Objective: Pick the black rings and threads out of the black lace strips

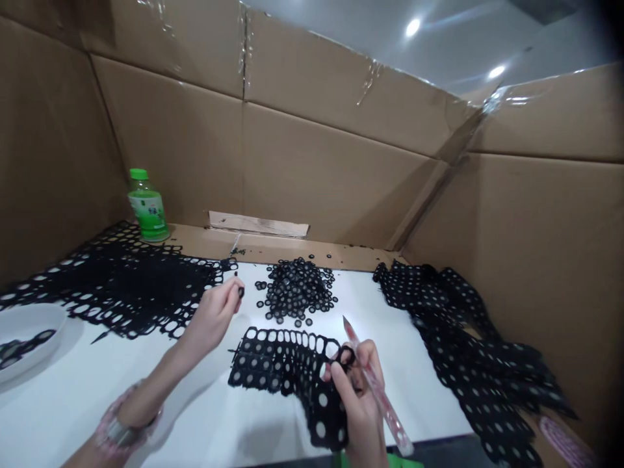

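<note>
My left hand (212,318) pinches a small black rubber-like ring (240,292) between its fingertips, just in front of a heap of similar rings (297,289). My right hand (355,396) grips a translucent pink pointed tool (375,390) and holds up the edge of a black perforated sheet (277,361), with a ring (347,356) at the fingertips. A larger punched black sheet (127,286) lies to the left of my left hand. Another (468,338) lies crumpled on the right.
Cardboard walls (322,162) surround the white work surface (205,416) at the back and sides. A green-capped plastic bottle (147,208) stands at the back left. A white dish (29,338) holding black pieces sits at the left edge.
</note>
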### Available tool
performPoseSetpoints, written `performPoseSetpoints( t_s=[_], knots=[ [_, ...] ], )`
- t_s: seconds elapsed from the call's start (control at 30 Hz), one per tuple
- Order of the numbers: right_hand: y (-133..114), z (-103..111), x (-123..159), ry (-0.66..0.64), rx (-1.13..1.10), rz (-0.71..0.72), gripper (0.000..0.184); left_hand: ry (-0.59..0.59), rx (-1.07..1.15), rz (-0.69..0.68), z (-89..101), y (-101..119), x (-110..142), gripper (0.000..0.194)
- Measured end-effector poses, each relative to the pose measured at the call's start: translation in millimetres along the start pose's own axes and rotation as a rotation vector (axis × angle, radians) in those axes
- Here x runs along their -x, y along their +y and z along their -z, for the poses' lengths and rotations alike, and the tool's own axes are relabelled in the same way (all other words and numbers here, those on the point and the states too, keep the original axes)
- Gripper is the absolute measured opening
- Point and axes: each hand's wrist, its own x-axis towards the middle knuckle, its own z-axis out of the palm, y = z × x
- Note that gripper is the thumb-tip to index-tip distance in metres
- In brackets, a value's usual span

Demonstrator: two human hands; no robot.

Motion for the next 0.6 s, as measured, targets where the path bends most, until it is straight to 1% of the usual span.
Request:
performPoseSetpoints(
  t_s=[0.07, 0.1, 0.2, 0.27, 0.33, 0.37, 0.43, 0.47, 0.53, 0.57, 0.6],
  knots=[
    [-3.5, 1.7, -0.8, -0.022, -0.084, -0.069, 0.029, -0.024, -0.075, -0.044, -3.6, -9.4, -19.5, 0.027],
    [-4.5, 1.1, -1.6, -0.045, -0.135, -0.1, 0.027, -0.052, -0.116, -0.077, -9.9, -11.9, -29.7, 0.027],
    [-5.9, -2.3, -4.4, -0.099, -0.279, -0.185, 0.023, -0.116, -0.219, -0.161, -41.7, -14.0, -61.4, 0.026],
    [-6.3, -3.2, -5.3, -0.121, -0.319, -0.198, 0.023, -0.142, -0.231, -0.184, -65.4, -14.5, -82.2, 0.025],
    [-6.8, -2.2, -5.0, -0.134, -0.271, -0.171, 0.023, -0.161, -0.222, -0.189, -84.3, -15.3, -99.1, 0.024],
    [-6.9, -1.4, -4.6, -0.14, -0.219, -0.15, 0.023, -0.166, -0.217, -0.188, -90.7, -15.2, -104.6, 0.023],
    [-6.8, 0.1, -4.2, -0.144, -0.113, -0.102, 0.024, -0.163, -0.204, -0.191, -96.6, -12.3, -106.6, 0.019],
    [-6.3, 0.6, -4.4, -0.142, -0.076, -0.081, 0.025, -0.156, -0.2, -0.197, -95.9, -8.8, -102.4, 0.018],
    [-4.7, 0.8, -5.6, -0.129, -0.054, -0.05, 0.027, -0.163, -0.148, -0.24, -88.2, 2.5, -83.6, 0.02],
    [-3.6, 0.7, -6.5, -0.124, -0.059, -0.04, 0.028, -0.186, -0.113, -0.269, -81.9, 9.8, -70.2, 0.021],
    [-2.4, 0.5, -7.4, -0.126, -0.067, -0.031, 0.029, -0.242, -0.001, -0.324, -74.7, 17.5, -55.3, 0.023]
  ],
)
